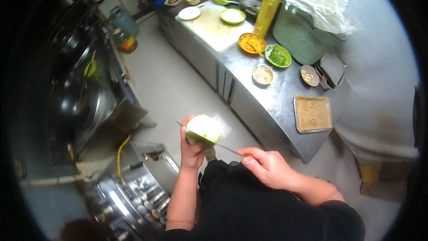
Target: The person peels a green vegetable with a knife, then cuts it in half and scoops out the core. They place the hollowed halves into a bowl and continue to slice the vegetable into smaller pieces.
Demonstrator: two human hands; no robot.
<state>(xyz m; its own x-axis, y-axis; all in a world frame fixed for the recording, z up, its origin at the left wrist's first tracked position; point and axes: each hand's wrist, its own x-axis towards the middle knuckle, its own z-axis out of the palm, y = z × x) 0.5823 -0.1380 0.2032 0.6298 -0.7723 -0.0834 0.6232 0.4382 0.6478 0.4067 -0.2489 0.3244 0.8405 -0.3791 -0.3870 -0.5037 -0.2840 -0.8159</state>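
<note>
In front of my body, my left hand (193,155) grips a large pale green fruit or vegetable (204,128) from its left side and underneath. Its upper face is glaring white, so the detail there is lost. My right hand (270,168) is closed around the handle of a long, thin-bladed kitchen knife (229,148). The blade crosses the near side of the green piece, and its tip sticks out beyond my left fingers. Whether the edge is cutting in or only resting against the surface, I cannot tell. Both hands are held above the floor.
A steel counter (277,103) on the right bears a white cutting board (209,28), a bowl of chopped greens (279,57), an orange bowl (252,43), a paper-lined tray (312,113) and a green basket (294,36). A stove with a wok (75,107) stands left. Gas cylinder (123,20) behind.
</note>
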